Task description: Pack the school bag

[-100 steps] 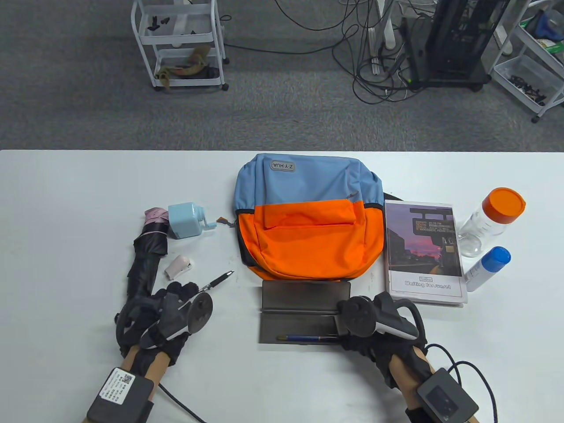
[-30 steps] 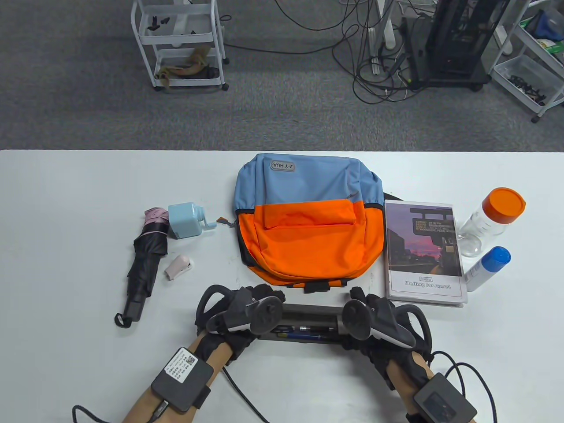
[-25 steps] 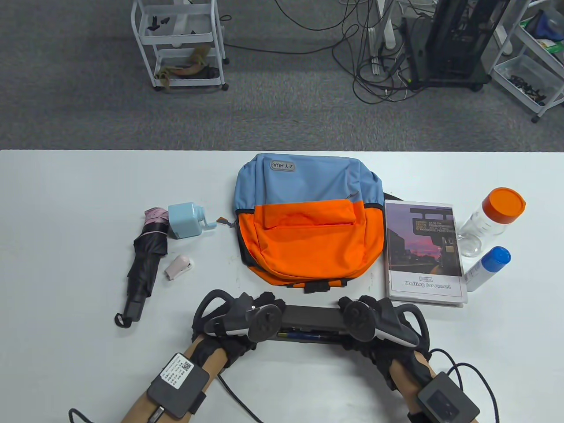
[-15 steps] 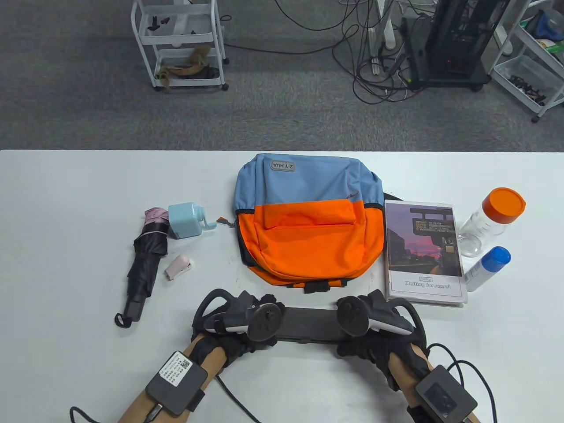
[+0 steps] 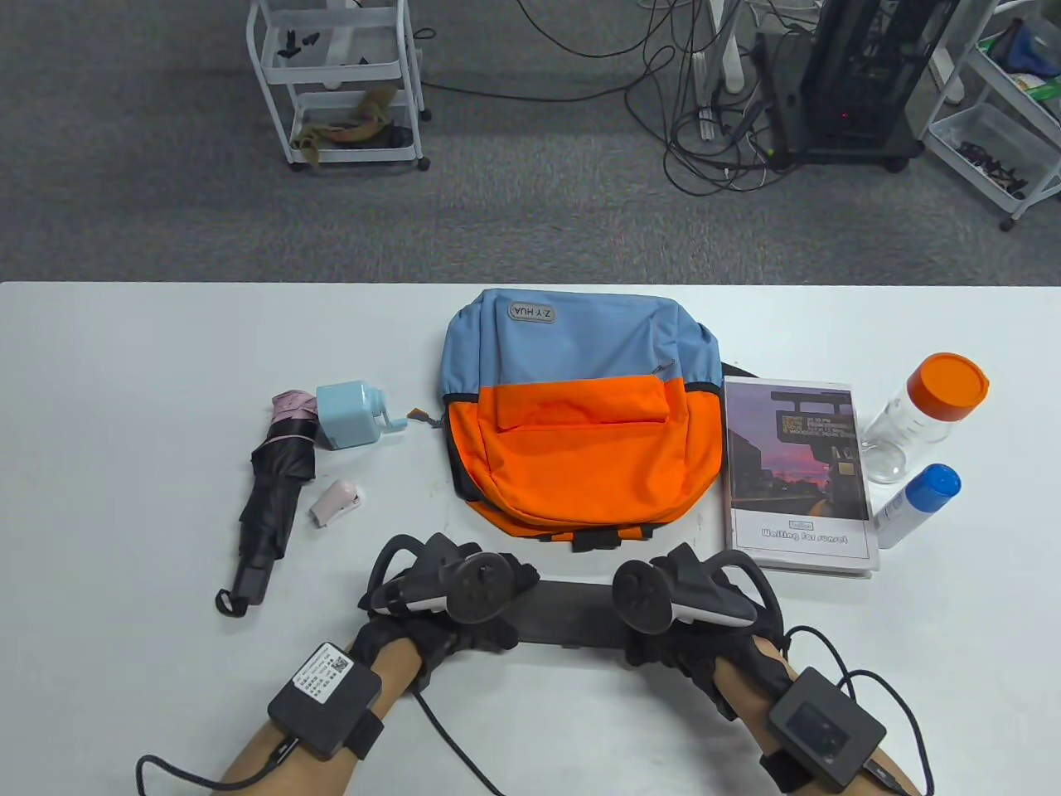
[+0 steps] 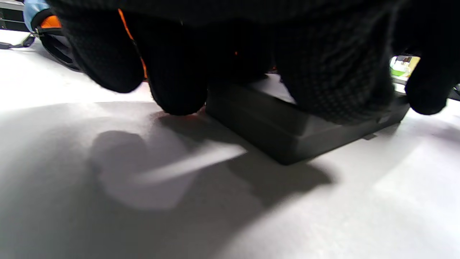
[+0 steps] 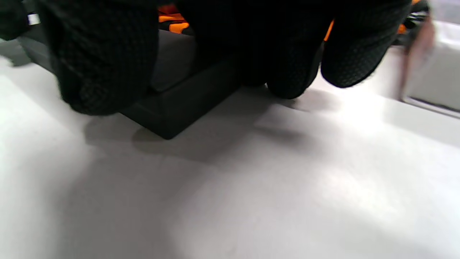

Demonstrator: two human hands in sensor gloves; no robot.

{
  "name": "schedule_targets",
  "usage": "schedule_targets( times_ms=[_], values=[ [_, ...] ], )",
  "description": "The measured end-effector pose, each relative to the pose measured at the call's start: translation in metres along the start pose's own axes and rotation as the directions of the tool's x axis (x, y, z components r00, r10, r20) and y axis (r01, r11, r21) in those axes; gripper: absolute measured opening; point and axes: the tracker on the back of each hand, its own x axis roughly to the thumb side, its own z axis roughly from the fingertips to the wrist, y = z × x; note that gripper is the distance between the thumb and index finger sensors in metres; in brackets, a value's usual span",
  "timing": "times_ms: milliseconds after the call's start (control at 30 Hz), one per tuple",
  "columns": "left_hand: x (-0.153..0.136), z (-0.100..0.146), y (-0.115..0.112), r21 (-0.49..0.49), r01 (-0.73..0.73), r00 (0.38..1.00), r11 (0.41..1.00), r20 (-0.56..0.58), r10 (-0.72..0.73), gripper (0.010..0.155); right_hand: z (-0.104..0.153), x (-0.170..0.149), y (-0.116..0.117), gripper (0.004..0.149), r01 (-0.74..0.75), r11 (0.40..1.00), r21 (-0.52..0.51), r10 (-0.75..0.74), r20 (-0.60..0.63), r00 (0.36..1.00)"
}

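Where the table view looks down from above, the folded black umbrella (image 5: 269, 497) lies at the far left with its long axis running toward and away from the person, its strap loop at the near end, and just beside it sit a light blue pencil sharpener (image 5: 355, 414) and a small pink eraser (image 5: 335, 502). Next comes the left hand (image 5: 452, 609), gripping the left end of the closed black pencil case (image 5: 570, 612), whose long axis runs left to right, parallel to the table's near edge. The case lies flat on the white table (image 5: 124, 464), just in front of the blue and orange backpack (image 5: 580, 414); the bag lies flat with its logo patch at the far end. The right hand (image 5: 680, 613) grips the case's right end in the same way. Further right lie a book (image 5: 797, 477), a clear jar with an orange lid (image 5: 928, 410) and a bottle with a blue cap (image 5: 916, 506). The trackers hide the fingers from above; the left wrist view shows gloved fingers (image 6: 178, 82) curled over the far side of the case (image 6: 287, 133) and a thumb on its lid, and the right wrist view shows fingertips (image 7: 291, 77) down at the table beside the case's corner (image 7: 179, 104), lid fully shut.
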Motion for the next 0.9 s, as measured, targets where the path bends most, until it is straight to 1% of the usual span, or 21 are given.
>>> schedule_targets(
  times_ms=[67,167,267,367,400,500,533,633,733,800,833,867,900],
  values=[
    [-0.001,-0.002,-0.001,0.004,-0.006,1.0,1.0,0.003,0.006,0.073,-0.004,0.011,0.002,0.093,-0.021,0.999,-0.05,0.023,0.046,0.999],
    [-0.003,-0.002,-0.002,0.01,-0.017,1.0,1.0,0.007,0.017,0.073,-0.006,0.024,0.004,0.095,-0.117,0.99,-0.082,0.121,0.041,0.992],
    [-0.002,-0.002,-0.001,0.01,-0.011,1.0,1.0,0.006,0.011,0.073,-0.009,0.026,0.005,0.096,-0.05,0.996,-0.071,0.055,0.067,0.996],
    [-0.006,-0.007,0.001,-0.056,-0.058,0.998,0.997,-0.006,0.058,0.073,-0.008,0.024,0.004,0.097,-0.052,0.995,-0.083,0.058,0.081,0.995],
    [-0.006,-0.007,0.002,-0.066,-0.062,0.998,0.996,-0.007,0.062,0.072,-0.007,0.023,0.005,0.097,-0.036,0.996,-0.087,0.044,0.085,0.995],
    [-0.003,-0.013,0.008,-0.079,-0.038,0.999,0.996,-0.005,0.038,0.071,-0.001,0.022,0.005,0.097,-0.058,0.991,-0.12,0.069,0.086,0.994],
    [-0.001,-0.015,0.011,-0.088,-0.024,1.0,0.996,-0.006,0.024,0.071,0.002,0.021,0.004,0.097,-0.071,0.991,-0.116,0.081,0.08,0.993],
    [0.006,-0.024,0.032,0.001,0.032,0.999,0.999,0.005,-0.032,0.064,0.02,0.011,-0.002,0.097,-0.061,0.989,-0.133,0.07,0.061,0.996],
    [0.01,-0.037,0.051,0.093,0.008,1.0,0.996,0.02,-0.01,0.056,0.041,-0.002,-0.01,0.097,-0.078,0.986,-0.148,0.082,0.022,0.996],
    [0.014,-0.05,0.06,0.104,-0.004,1.0,0.995,0.01,0.003,0.058,0.053,-0.011,-0.014,0.096,-0.085,0.986,-0.14,0.085,-0.003,0.996],
    [0.016,-0.06,0.063,0.091,0.0,1.0,0.996,0.009,-0.001,0.06,0.061,-0.018,-0.015,0.096,-0.074,0.987,-0.143,0.071,-0.022,0.997],
    [0.018,-0.066,0.064,0.081,0.005,1.0,0.997,0.007,-0.006,0.063,0.064,-0.02,-0.016,0.096,-0.071,0.987,-0.143,0.068,-0.026,0.997],
    [0.02,-0.077,0.065,0.06,0.018,1.0,0.998,0.003,-0.018,0.065,0.069,-0.025,-0.016,0.096,-0.064,0.987,-0.144,0.059,-0.041,0.997]
  ],
)
